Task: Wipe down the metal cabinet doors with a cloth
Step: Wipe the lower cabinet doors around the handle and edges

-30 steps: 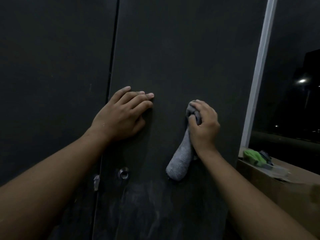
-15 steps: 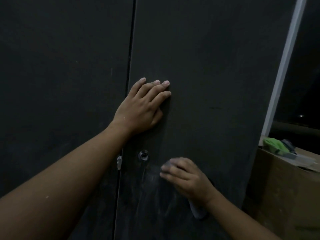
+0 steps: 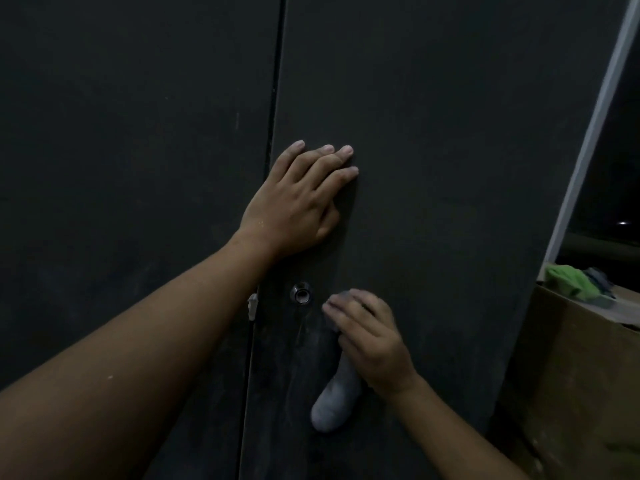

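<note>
Grey cloth is bunched against the right cabinet door, just right of and below the keyhole; its loose end hangs down well below the keyhole. Right hand grips the cloth's top, fingers curled over it, fingertips just right of the keyhole. Left hand lies flat on the same door above the keyhole, fingers straight, holding nothing. Pale smears on the door below the keyhole. Small latch tab just left of the keyhole, at the seam with the left door. Far right of the keyhole: cardboard box with a green rag on top, white frame above it.
</note>
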Demonstrator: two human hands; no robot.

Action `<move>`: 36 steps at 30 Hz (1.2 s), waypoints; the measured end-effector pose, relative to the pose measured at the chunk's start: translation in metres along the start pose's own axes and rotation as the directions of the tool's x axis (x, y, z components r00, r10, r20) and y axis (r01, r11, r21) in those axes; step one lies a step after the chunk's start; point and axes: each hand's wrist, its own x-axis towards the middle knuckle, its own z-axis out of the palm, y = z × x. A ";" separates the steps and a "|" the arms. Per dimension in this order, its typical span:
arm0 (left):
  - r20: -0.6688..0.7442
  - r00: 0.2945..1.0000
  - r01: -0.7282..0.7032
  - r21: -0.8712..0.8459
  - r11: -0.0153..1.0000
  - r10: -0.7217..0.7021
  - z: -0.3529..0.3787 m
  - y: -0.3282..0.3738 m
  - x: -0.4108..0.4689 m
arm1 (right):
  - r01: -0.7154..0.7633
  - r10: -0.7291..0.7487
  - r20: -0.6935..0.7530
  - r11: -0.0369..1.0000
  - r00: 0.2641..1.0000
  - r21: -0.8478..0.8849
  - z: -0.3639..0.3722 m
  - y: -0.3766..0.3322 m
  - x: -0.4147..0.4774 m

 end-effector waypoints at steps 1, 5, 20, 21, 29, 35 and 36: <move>-0.009 1.000 0.001 -0.003 1.000 -0.001 0.000 0.000 0.001 | 0.054 -0.054 0.030 0.998 0.998 0.018 0.003 -0.003 -0.007; -0.021 1.000 0.003 -0.013 1.000 -0.003 0.001 0.000 0.000 | 0.195 -0.205 0.140 0.977 0.969 0.082 0.011 -0.005 -0.031; -0.039 0.999 0.009 -0.014 1.000 -0.010 0.002 0.000 -0.002 | -0.121 0.121 0.005 0.992 0.993 0.023 0.046 -0.057 -0.020; -0.039 0.999 0.015 -0.013 1.000 -0.016 0.002 0.001 -0.002 | -0.080 0.080 0.035 0.997 0.996 0.016 0.050 -0.063 -0.027; -0.010 1.000 0.026 -0.029 0.999 -0.026 0.000 0.004 -0.003 | 0.118 -0.128 0.141 0.990 0.982 0.078 0.040 -0.058 -0.041; -0.005 1.000 0.026 -0.026 0.999 -0.027 -0.001 0.003 -0.003 | -0.066 0.069 -0.068 0.997 0.995 0.044 0.041 -0.063 0.004; -0.003 1.000 0.025 -0.027 0.999 -0.025 -0.001 0.003 -0.003 | -0.072 0.074 -0.074 0.997 0.995 0.023 0.046 -0.066 0.008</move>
